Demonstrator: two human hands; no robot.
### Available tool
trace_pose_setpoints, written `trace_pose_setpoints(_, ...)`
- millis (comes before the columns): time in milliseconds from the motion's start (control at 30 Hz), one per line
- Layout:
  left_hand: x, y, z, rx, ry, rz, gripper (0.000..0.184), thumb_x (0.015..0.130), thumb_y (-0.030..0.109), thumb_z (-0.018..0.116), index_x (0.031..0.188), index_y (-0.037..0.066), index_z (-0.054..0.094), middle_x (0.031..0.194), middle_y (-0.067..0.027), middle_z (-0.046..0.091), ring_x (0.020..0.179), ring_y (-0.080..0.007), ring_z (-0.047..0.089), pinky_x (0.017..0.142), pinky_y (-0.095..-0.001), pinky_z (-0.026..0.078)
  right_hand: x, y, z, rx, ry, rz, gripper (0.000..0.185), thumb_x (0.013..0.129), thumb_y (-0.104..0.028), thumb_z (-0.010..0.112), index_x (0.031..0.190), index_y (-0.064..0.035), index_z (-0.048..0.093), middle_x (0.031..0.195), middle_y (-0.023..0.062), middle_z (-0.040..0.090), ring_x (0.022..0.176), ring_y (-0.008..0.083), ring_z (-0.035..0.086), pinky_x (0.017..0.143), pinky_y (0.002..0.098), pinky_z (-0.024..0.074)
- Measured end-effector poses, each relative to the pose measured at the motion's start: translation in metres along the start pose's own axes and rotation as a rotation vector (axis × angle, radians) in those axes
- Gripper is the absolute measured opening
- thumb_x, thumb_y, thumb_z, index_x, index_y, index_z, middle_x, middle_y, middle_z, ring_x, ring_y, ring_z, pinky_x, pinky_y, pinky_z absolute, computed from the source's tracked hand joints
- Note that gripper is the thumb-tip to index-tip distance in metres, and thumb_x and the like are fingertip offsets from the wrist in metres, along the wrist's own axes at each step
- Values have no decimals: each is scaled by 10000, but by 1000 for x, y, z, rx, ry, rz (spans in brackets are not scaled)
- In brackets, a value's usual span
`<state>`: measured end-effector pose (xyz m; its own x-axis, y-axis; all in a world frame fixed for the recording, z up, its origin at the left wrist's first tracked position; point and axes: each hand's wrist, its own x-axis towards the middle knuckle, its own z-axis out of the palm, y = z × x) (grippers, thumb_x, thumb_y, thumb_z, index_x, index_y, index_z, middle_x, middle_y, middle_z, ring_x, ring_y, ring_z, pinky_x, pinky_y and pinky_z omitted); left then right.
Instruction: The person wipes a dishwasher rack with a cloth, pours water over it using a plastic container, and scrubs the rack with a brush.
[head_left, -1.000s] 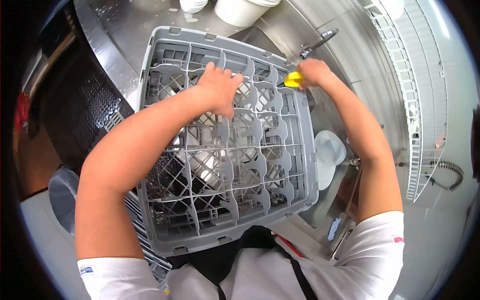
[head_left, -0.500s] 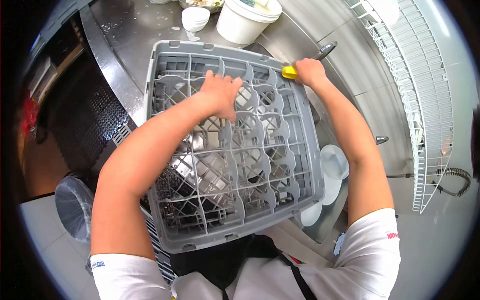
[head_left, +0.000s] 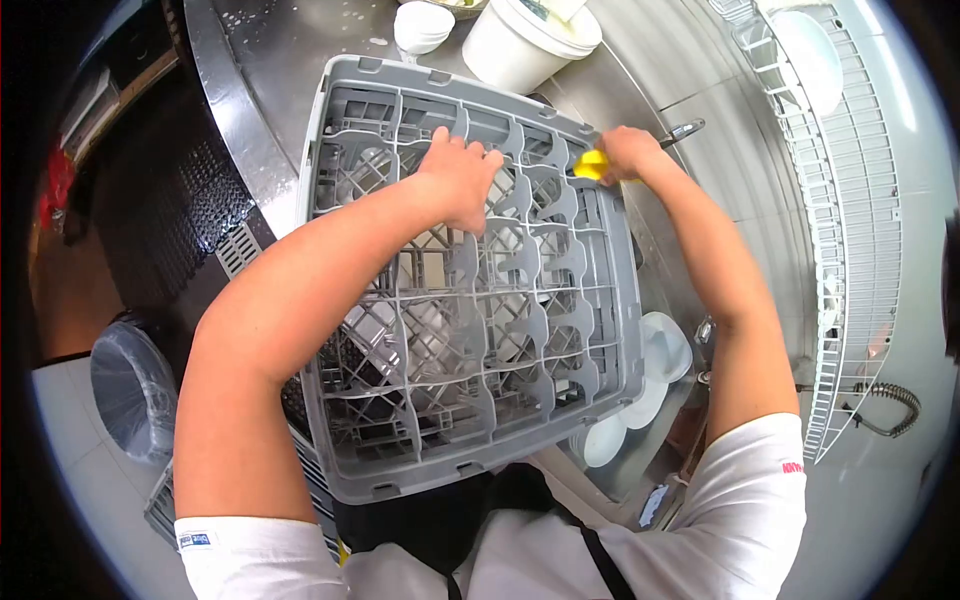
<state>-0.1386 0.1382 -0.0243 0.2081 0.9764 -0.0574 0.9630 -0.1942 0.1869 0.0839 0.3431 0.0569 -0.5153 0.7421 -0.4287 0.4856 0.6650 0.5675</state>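
Observation:
A large grey dishwasher rack with a grid of compartments is tilted up in front of me. Near its upper middle, my left hand has its fingers hooked over the dividers. My right hand is closed round a small yellow thing, perhaps a sponge or scraper, at the rack's upper right corner. The yellow thing touches or nearly touches the inner side of the rim; its covered part is hidden. Through the open grid show metal pieces and other racking underneath.
White bowls and a white bucket stand on the steel counter. White dishes lie in the sink area to the right. A wire shelf runs along the wall, and a lined bin stands at left.
The yellow thing has moved with my right hand from the rack's top rim slightly down to its inner corner. My left hand keeps its hold while the view and rack shift slightly.

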Motion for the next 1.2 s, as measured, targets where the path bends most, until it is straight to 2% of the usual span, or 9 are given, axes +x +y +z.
trace_pose_setpoints(267,2,6,-1,6,-8,-13,870,600,449,850,1304,58,521,1207,-156,626,1154,-337,595,1029,-461,358,-10,5,3,-28,23,18,332,727,-221,830,1043,-146,763,994,110,764,958,319,738,823,448,597)
trace_pose_setpoints(433,2,7,0,13,-1,-17,893,603,465,860,1314,57,507,1208,-159,625,1175,-346,582,1048,-482,351,5,11,20,-87,196,156,491,684,-374,897,1095,-149,748,1030,119,760,996,315,730,858,459,590)
trace_pose_setpoints(600,9,5,9,-34,63,3,940,572,464,905,1317,70,489,1213,-158,623,1204,-359,568,1077,-522,335,4,19,10,-12,-59,-10,409,643,-322,922,977,-128,787,1003,120,766,981,312,736,809,449,596)
trace_pose_setpoints(700,12,6,13,5,123,38,888,564,471,907,1260,85,513,1193,-152,630,1188,-353,575,1070,-515,337,-6,19,26,13,248,78,201,838,-237,701,970,-116,792,1021,136,765,965,307,745,803,456,600)
trace_pose_setpoints(767,12,11,2,16,24,3,820,557,468,900,1194,97,540,1155,-146,637,1157,-341,585,1042,-489,352,-15,10,34,152,157,132,206,887,-235,658,998,-121,788,1082,133,761,1032,311,732,849,444,593)
trace_pose_setpoints(867,16,20,-11,52,-107,-5,871,603,500,884,1276,78,525,1228,-152,628,1209,-344,571,1079,-486,333,-11,23,11,104,-95,9,398,696,-272,884,1046,-111,785,1092,119,761,1038,298,729,860,429,589)
trace_pose_setpoints(967,16,18,-15,54,-86,-9,811,579,480,890,1208,91,556,1192,-145,634,1181,-336,581,1057,-466,344,6,31,47,166,249,151,564,561,-279,970,1064,-105,783,1078,106,764,1034,290,729,855,429,589)
trace_pose_setpoints(1100,13,13,0,32,25,36,784,549,465,891,1154,100,552,1129,-130,638,1124,-332,595,1025,-464,359,-32,22,23,154,21,29,269,728,-237,832,965,-114,794,1021,110,767,989,299,739,808,435,592)
trace_pose_setpoints(1200,14,15,-4,29,3,47,771,539,460,891,1127,100,547,1107,-123,634,1101,-327,598,1014,-470,361,-4,33,44,169,292,147,386,663,-282,901,995,-116,797,1060,118,762,1035,290,729,824,438,593)
